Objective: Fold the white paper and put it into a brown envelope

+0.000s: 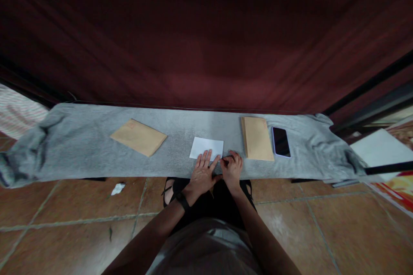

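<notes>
A small white sheet of paper lies on the grey cloth in front of me. My left hand rests flat on its lower part, fingers spread, a dark band around the wrist. At the paper's lower right corner, my right hand is closed, thumb and index finger pinched at the edge. The fingers hide that corner, so a fold there cannot be made out. To the right lies a stack of brown envelopes, and off to the left are brown envelopes lying at an angle.
A phone with a dark screen lies right of the stack. The grey cloth covers a narrow bench against a dark red panel. On the tiled floor there is a crumpled white scrap. White board and printed packaging stand far right.
</notes>
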Demonstrator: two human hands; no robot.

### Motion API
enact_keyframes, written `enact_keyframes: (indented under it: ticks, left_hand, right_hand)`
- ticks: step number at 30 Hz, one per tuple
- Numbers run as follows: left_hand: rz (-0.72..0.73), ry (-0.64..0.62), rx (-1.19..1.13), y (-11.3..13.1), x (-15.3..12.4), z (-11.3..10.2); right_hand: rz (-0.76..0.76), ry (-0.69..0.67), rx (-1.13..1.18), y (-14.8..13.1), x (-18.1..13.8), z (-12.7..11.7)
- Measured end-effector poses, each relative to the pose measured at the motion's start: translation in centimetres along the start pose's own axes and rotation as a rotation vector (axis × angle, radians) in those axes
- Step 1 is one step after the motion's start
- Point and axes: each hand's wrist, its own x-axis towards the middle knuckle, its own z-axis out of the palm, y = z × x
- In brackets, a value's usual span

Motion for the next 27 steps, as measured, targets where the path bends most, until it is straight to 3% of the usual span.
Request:
enact_keyframes:
  ticks: [27]
  left_hand:
    - [0.021, -0.027, -0.013, -0.3, 0.0, 0.5]
  right_hand:
    - [-0.008, -0.037, -0.079, -0.8, 0.1, -0.3]
